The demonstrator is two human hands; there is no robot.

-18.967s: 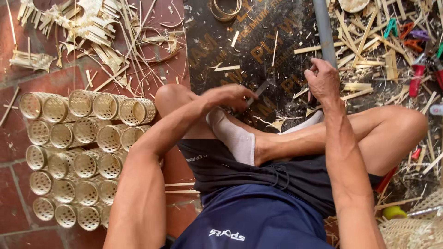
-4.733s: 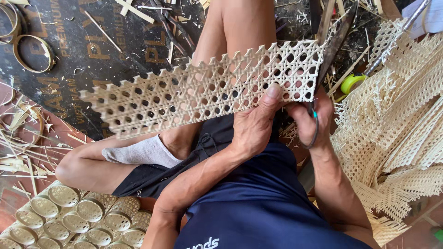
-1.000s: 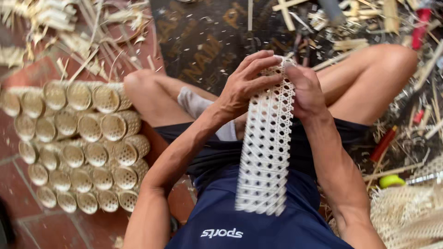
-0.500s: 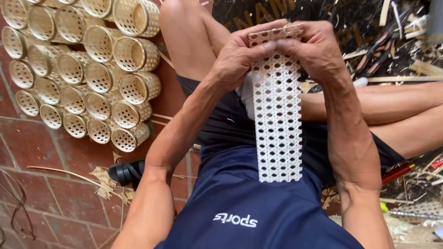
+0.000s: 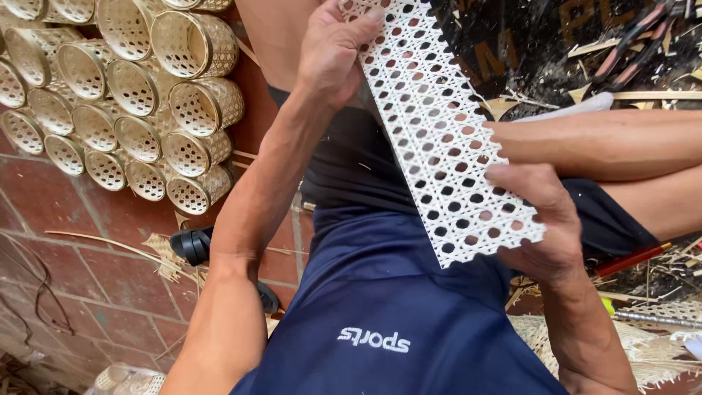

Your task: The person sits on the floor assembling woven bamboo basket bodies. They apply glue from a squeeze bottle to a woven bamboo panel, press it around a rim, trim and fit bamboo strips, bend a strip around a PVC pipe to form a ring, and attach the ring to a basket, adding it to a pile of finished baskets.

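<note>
Pale woven cane made up the open-mesh strip [image 5: 446, 135] held across the seated person's lap, slanting from upper left to lower right over the dark shorts [image 5: 351, 164] and navy shirt [image 5: 395, 322]. Left hand [image 5: 333, 51] gripped the strip's far end, fingers curled over its edge and thumb pressed on the face. Right hand [image 5: 545, 223] clamped the near end, thumb laid on top and the remaining fingers hidden beneath the weave. Strip lay flat, not yet bent or joined into a ring; its long edges showed cut, unbound strand ends.

On the red brick floor [image 5: 80, 271], a stack of small cylindrical woven baskets [image 5: 139, 95] lay on their sides beside the left arm, apparently finished, judged as prior output of the same work. Black sandal [image 5: 194, 245] lay near the left elbow. Bamboo offcuts [image 5: 643, 88] and loose mesh pieces [image 5: 658, 344] lay scattered at the right.

Assessment: mesh cut to length; shaping and rimming outstanding.
</note>
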